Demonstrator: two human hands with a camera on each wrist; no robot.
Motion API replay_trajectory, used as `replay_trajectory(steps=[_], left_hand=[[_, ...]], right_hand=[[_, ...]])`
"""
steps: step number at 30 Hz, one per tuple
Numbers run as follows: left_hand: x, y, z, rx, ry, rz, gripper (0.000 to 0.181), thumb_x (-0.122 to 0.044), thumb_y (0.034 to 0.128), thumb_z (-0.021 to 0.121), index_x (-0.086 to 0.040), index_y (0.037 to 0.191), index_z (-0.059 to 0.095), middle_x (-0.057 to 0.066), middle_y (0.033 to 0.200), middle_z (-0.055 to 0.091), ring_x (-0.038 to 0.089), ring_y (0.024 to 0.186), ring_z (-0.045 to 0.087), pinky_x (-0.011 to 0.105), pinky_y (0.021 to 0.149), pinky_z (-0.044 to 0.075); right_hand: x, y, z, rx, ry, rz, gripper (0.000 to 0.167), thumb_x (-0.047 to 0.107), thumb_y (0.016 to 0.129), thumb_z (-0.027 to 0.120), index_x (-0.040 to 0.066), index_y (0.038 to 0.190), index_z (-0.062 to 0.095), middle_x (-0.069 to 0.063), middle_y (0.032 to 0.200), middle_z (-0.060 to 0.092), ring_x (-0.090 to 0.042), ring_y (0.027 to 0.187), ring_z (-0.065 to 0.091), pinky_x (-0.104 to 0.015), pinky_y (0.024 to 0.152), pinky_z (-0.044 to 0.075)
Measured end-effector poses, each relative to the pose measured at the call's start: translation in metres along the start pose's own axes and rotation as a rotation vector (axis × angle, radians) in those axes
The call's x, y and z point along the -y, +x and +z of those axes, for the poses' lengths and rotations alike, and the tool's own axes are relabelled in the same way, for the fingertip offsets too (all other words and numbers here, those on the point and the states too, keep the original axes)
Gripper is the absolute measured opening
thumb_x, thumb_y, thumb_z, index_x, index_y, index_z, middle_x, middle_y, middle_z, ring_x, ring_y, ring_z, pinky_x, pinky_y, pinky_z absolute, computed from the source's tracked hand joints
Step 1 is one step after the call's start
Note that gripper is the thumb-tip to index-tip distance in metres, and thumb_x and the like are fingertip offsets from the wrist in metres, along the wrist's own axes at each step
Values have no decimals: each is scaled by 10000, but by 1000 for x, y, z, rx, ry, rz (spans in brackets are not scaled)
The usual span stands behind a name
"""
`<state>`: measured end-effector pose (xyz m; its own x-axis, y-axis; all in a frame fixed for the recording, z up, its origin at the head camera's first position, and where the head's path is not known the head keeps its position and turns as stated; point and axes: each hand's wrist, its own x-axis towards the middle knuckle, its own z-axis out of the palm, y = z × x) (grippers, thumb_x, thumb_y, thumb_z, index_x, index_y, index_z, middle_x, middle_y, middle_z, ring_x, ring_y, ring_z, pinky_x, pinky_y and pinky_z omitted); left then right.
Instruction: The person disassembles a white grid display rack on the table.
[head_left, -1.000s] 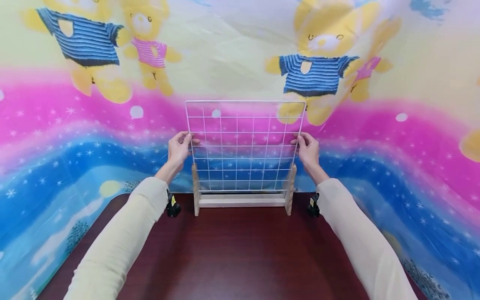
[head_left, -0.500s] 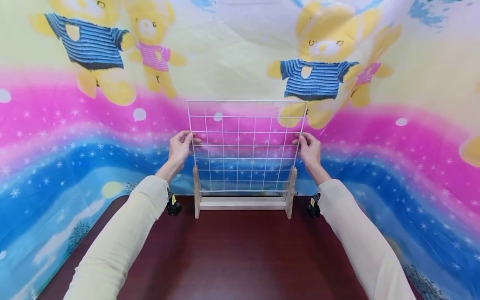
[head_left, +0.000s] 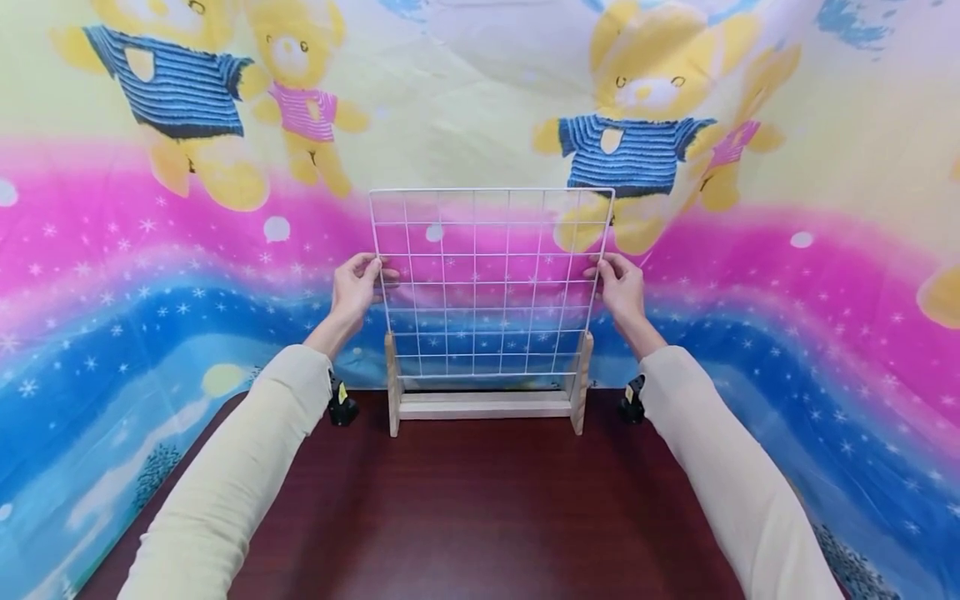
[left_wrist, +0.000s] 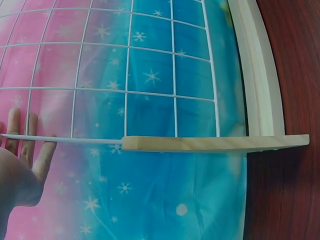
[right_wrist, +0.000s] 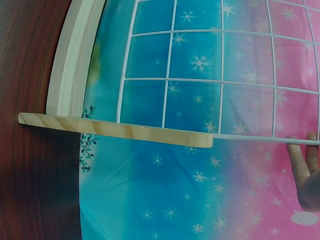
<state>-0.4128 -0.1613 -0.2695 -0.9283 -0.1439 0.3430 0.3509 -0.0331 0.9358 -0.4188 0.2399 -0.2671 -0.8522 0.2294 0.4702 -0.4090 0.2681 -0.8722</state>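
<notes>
At frame centre, we pinch the white wire grid (head_left: 474,282) by its sides, left hand (head_left: 356,289) and right hand (head_left: 622,290), its bottom between wooden uprights (head_left: 392,387)

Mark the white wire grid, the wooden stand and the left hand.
White wire grid (head_left: 475,282), head view, a central wire crossing.
Wooden stand (head_left: 485,409), head view, its crossbar.
Left hand (head_left: 353,289), head view, middle of the hand.
</notes>
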Motion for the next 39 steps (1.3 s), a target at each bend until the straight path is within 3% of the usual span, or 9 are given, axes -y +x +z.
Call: replay_trajectory(steps=[5, 13, 26, 39], left_hand=[[1, 3, -2, -4, 9, 24, 275, -198, 1015, 497, -15, 1176, 623, 191, 993, 704, 330, 956, 680, 485, 822, 542], [-3, 6, -3, -7, -21, 29, 275, -176, 1011, 507, 8, 1189, 608, 190, 954, 702, 304, 923, 680, 509, 849, 524], [-10, 9, 1, -24, -2, 47, 229, -149, 1008, 517, -7, 1144, 634, 135, 867, 714, 249, 875, 687, 476, 800, 552], [-18, 12, 2, -30, 12, 44, 236, -150, 1007, 516, -10, 1155, 634, 126, 868, 708, 269, 871, 700, 459, 802, 554]], right_hand=[[2, 2, 0, -13, 1, 3, 315, 247, 1018, 485, 49, 1207, 641, -189, 1030, 663, -348, 948, 612, -274, 679, 550], [6, 2, 2, -14, 5, 17, 298, 242, 1019, 487, 73, 1208, 645, -166, 1016, 668, -335, 930, 609, -323, 689, 548], [17, 5, -1, -24, 43, 28, 306, 221, 1014, 492, 43, 1212, 643, -135, 975, 676, -303, 917, 620, -247, 619, 536], [23, 8, -1, -27, 54, 57, 318, 232, 1012, 492, 56, 1236, 634, -168, 1044, 656, -297, 983, 620, -284, 749, 565]])
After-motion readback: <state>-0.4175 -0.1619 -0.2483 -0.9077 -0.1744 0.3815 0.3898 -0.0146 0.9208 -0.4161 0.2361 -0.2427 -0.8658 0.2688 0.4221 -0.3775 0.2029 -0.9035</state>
